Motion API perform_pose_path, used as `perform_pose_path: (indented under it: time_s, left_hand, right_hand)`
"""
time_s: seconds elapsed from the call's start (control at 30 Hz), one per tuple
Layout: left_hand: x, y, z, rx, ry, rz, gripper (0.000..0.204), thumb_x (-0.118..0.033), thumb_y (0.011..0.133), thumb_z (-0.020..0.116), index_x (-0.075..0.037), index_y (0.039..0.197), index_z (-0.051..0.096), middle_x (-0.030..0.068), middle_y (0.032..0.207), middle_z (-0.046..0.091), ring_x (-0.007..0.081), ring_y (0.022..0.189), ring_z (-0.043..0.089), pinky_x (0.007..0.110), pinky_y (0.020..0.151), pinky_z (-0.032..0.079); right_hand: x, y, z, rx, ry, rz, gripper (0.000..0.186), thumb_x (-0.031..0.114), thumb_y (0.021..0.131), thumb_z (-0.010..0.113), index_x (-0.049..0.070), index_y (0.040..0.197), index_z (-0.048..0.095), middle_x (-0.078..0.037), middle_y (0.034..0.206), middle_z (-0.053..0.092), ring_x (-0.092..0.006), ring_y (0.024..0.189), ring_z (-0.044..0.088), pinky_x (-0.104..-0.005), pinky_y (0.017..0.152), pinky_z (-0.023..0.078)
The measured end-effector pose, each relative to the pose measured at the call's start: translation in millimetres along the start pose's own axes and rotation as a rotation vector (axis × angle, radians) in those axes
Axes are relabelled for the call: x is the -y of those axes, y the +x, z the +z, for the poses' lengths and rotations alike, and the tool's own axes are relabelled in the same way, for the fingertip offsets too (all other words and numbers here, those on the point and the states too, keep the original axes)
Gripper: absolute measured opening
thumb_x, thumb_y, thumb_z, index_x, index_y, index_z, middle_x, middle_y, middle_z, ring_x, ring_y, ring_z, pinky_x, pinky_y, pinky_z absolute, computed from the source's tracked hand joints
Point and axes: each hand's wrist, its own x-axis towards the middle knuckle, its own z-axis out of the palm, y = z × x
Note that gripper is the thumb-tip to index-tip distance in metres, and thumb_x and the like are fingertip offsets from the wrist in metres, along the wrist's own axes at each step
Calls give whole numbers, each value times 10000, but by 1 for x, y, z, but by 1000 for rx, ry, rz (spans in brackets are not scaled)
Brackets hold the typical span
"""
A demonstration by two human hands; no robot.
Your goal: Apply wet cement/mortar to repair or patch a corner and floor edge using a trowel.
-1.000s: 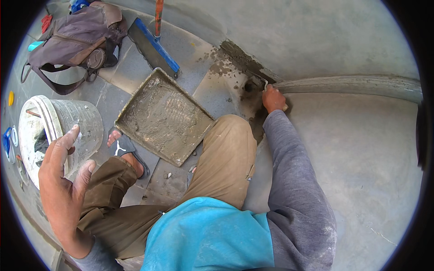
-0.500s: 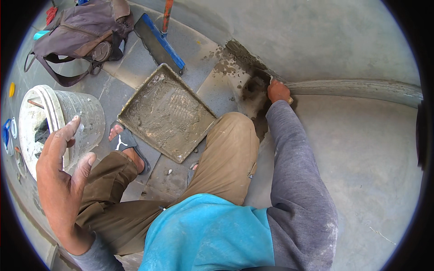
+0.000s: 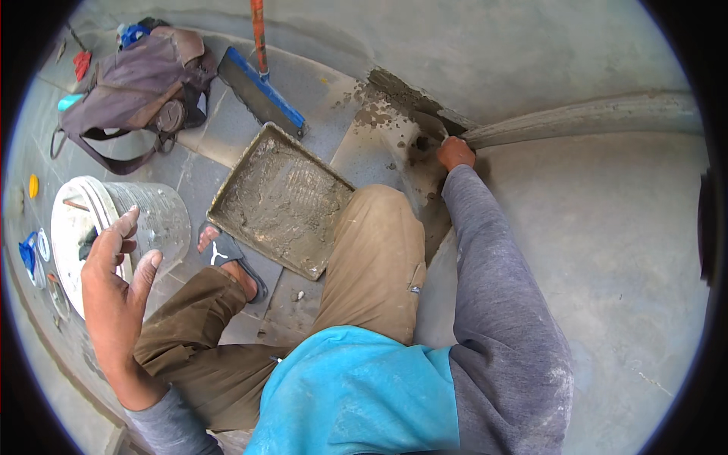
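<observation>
My right hand [image 3: 456, 153] is closed round the handle of a trowel [image 3: 431, 126]. The trowel's blade lies at the wall's foot, over dark wet mortar [image 3: 398, 89] smeared along the corner; its contact with the surface is hard to make out. Raised at the left, my left hand [image 3: 114, 296] holds nothing, with thumb and fingers apart, in front of a whitish bucket [image 3: 155, 220]. Between my feet and the wall sits a square tray [image 3: 258, 246] spread with grey mortar [image 3: 284, 189].
A wide blue-edged floor squeegee [image 3: 262, 95] with an orange handle lies beyond the tray. Behind the bucket slumps a brown backpack [image 3: 140, 80]. A raised ledge [image 3: 599, 227] runs along my right side, meeting the wall [image 3: 546, 61]. Small items lie at far left.
My right hand and the trowel have shifted slightly left, and more of the blade shows. My left hand stays raised and open. The whole view has turned a little.
</observation>
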Motion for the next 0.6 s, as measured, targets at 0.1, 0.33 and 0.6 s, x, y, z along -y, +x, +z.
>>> perform_pose_path:
  time_s: [0.1, 0.33, 0.6]
  left_hand:
    - [-10, -2, 2, -74, 38, 48, 532, -31, 773, 767, -23, 1282, 614, 131, 1010, 654, 226, 865, 614, 344, 817, 504]
    - [-85, 12, -16, -180, 37, 450, 487, -33, 747, 786, 15, 1211, 646, 152, 1062, 685, 258, 964, 655, 349, 886, 503]
    - [-102, 25, 59, 157, -139, 882, 520, -228, 731, 805, -64, 1197, 644, 120, 1064, 676, 272, 925, 648, 367, 802, 506]
  right_hand:
    - [20, -28, -14, 75, 76, -56, 320, 218, 958, 482, 94, 1161, 696, -127, 1210, 688, -296, 1121, 663, -418, 937, 535]
    - [43, -41, 49, 26, 223, -7, 304, 237, 939, 504, 114, 1162, 669, -174, 1214, 663, -335, 1122, 650, -461, 922, 530]
    - [49, 5, 16, -135, 22, -189, 365, 305, 900, 639, 110, 1205, 589, -174, 1195, 631, -380, 1076, 642, -469, 902, 531]
